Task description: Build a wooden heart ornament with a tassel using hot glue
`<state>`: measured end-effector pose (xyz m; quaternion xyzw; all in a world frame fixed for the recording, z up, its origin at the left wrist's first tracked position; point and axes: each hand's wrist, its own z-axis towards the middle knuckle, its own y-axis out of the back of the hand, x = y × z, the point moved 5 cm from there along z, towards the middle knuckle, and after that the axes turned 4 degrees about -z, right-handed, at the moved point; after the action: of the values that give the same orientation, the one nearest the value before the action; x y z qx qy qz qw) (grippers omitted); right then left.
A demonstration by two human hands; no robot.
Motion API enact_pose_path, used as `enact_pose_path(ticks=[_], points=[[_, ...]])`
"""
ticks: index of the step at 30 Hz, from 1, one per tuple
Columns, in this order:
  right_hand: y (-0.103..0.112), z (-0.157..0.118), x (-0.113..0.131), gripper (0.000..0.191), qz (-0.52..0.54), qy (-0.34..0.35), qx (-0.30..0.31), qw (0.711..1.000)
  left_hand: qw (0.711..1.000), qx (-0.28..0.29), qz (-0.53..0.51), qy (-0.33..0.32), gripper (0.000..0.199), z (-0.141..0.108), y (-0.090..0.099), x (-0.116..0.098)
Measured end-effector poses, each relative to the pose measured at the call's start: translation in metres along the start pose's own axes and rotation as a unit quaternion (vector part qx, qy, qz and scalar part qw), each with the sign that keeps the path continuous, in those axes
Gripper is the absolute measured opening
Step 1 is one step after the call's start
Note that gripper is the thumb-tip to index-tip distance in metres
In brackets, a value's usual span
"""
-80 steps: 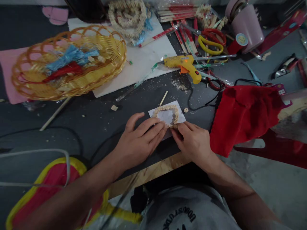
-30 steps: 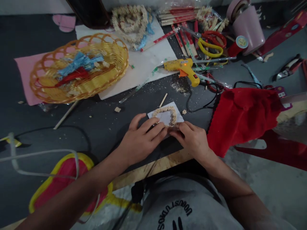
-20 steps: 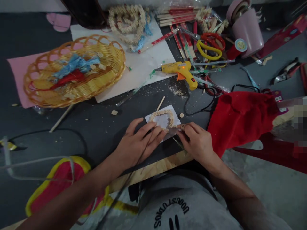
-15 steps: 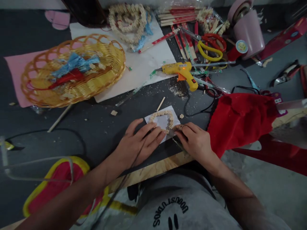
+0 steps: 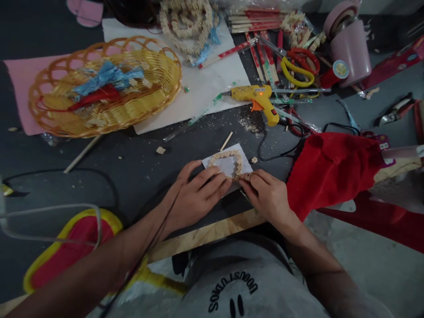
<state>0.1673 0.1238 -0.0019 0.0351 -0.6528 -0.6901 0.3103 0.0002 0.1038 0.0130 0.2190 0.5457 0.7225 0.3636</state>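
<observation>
A small sheet of white paper [image 5: 228, 167] lies near the table's front edge, with a loop of pale wooden pieces [image 5: 239, 162] on it. My left hand [image 5: 190, 194] rests flat with fingers spread, its fingertips covering the loop's lower left side. From the right, my right hand [image 5: 266, 192] pinches with thumb and index finger at the loop's lower right. What sits between those fingertips is too small to name. A short wooden stick [image 5: 226, 141] lies just above the paper, and a small flower-shaped wooden piece [image 5: 254, 160] lies to its right.
Beyond the paper lies a yellow glue gun [image 5: 256, 96] with a lit light. An oval wicker basket [image 5: 145, 119] with tassels stands at the left. Scissors [image 5: 298, 73], bundled chopsticks [image 5: 255, 22] and a pink tumbler [image 5: 351, 51] are behind. Red cloth [image 5: 334, 170] lies right of my right hand.
The view has shifted slightly. My right fingertips have moved a little left against the loop's lower end, closer to my left fingertips. The left hand stays on the paper.
</observation>
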Motion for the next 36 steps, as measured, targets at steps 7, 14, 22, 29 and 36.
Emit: enact_pose_path(ticks=[7, 14, 22, 29, 36], points=[[0.0, -0.0005, -0.0003, 0.026, -0.016, 0.005, 0.001, 1.0, 1.0, 0.011, -0.01, -0.004, 0.028, -0.0073, -0.0075, 0.0001], [0.0005, 0.0004, 0.0007, 0.026, -0.029, 0.013, 0.005, 0.999, 1.0, 0.008, -0.004, -0.005, 0.029, -0.0065, -0.0069, 0.0004], [-0.0025, -0.0019, 0.0009, 0.021, -0.021, 0.002, -0.017, 1.0, 1.0, 0.022, -0.007, 0.005, 0.029, -0.0052, -0.0057, 0.0001], [0.0019, -0.0009, 0.0024, 0.018, -0.04, 0.009, -0.025, 0.999, 1.0, -0.002, 0.005, 0.001, 0.024, -0.0001, -0.0021, -0.0004], [-0.002, -0.0036, -0.0002, 0.017, -0.036, 0.019, -0.038, 0.998, 1.0, 0.011, 0.0, 0.015, 0.025, -0.0024, -0.0031, -0.0005]])
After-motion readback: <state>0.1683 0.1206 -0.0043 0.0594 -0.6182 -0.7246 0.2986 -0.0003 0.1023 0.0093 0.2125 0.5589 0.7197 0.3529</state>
